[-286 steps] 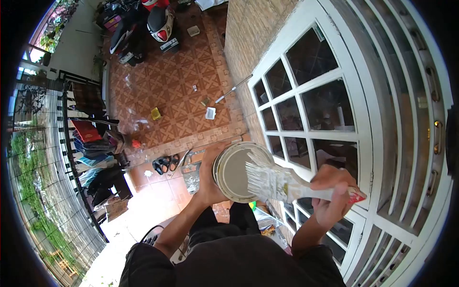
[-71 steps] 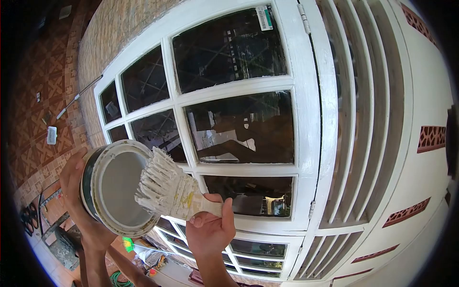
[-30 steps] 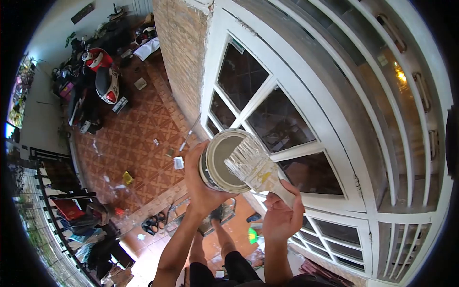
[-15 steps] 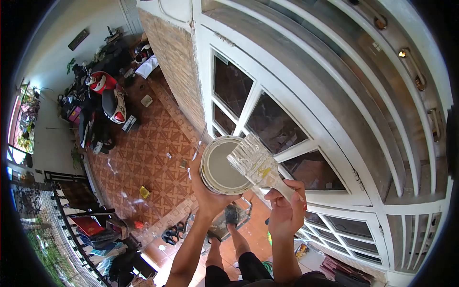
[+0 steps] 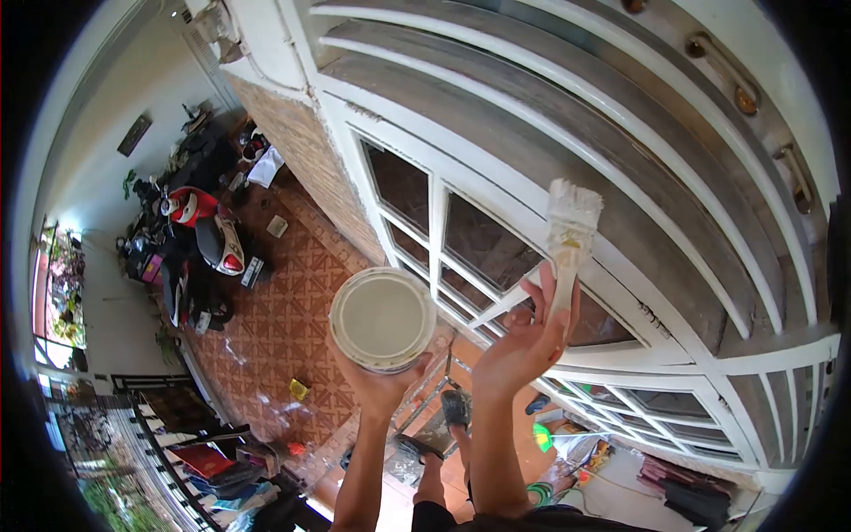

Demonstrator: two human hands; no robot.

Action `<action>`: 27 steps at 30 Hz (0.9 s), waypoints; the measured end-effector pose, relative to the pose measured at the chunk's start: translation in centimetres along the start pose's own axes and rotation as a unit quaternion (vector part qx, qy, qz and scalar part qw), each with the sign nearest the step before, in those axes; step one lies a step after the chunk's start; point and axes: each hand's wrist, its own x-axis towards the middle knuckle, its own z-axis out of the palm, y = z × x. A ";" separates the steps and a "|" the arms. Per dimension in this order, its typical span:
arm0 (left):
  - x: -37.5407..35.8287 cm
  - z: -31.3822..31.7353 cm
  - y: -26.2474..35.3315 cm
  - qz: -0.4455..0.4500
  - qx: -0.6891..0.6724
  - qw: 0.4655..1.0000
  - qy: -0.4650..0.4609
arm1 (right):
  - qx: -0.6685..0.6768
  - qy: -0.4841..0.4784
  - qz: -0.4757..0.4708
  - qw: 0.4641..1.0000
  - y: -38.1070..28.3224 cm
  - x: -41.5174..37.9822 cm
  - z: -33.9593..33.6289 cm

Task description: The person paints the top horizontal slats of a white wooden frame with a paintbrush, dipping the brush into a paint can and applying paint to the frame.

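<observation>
My left hand (image 5: 377, 388) grips a round paint can (image 5: 384, 365) from below and behind. Pale paint (image 5: 383, 321) shows inside its rim. In my right hand (image 5: 523, 346), fingers closed round the handle, is a wide paintbrush (image 5: 572, 232). Its bristles point up and are coated whitish, with a yellowish patch near the ferrule. The bristles overlap the white window frame and lower bars in this view. The brush is apart from the can, to its right and higher. White-framed glass panes (image 5: 492, 244) stand behind my right hand.
Curved white bars (image 5: 496, 106) run across the upper right, with metal handles (image 5: 722, 75) beyond. A red and black scooter (image 5: 208, 230) is parked on the patterned tile floor (image 5: 284, 328). Folded cloth items (image 5: 222, 483) lie at lower left. A green hose (image 5: 539, 493) lies near my feet.
The paintbrush has moved from over the can's rim up and right to the window frame, turning more upright. The can sits slightly lower and left in view, and the view has shifted.
</observation>
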 end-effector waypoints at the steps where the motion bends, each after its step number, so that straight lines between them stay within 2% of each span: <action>1: 0.0 -0.1 0.5 -0.020 -0.021 1.000 -0.004 | -0.017 0.021 -0.022 0.999 0.3 0.6 0.8; 2: 0.0 -0.2 0.8 -0.040 -0.042 0.998 -0.008 | -0.034 0.043 -0.044 0.998 0.6 1.2 1.5; 3: -0.4 -1.1 -0.3 -0.028 0.023 0.999 -0.016 | -0.042 0.050 -0.062 0.996 0.9 1.6 1.8; 10: -0.4 -2.4 0.4 -0.011 0.060 0.998 0.011 | 0.004 0.092 -0.084 0.992 2.9 4.2 4.8; 16: 0.9 -4.2 1.2 -0.034 0.039 0.999 0.013 | 0.107 0.024 -0.036 0.993 5.6 4.0 8.2; 18: 1.0 -5.4 0.8 -0.022 0.056 0.998 0.025 | 0.118 -0.032 -0.017 0.992 7.1 3.5 9.9; 27: 1.3 -11.3 0.5 -0.042 0.088 0.990 0.102 | 0.206 -0.137 0.085 0.965 13.4 1.4 23.6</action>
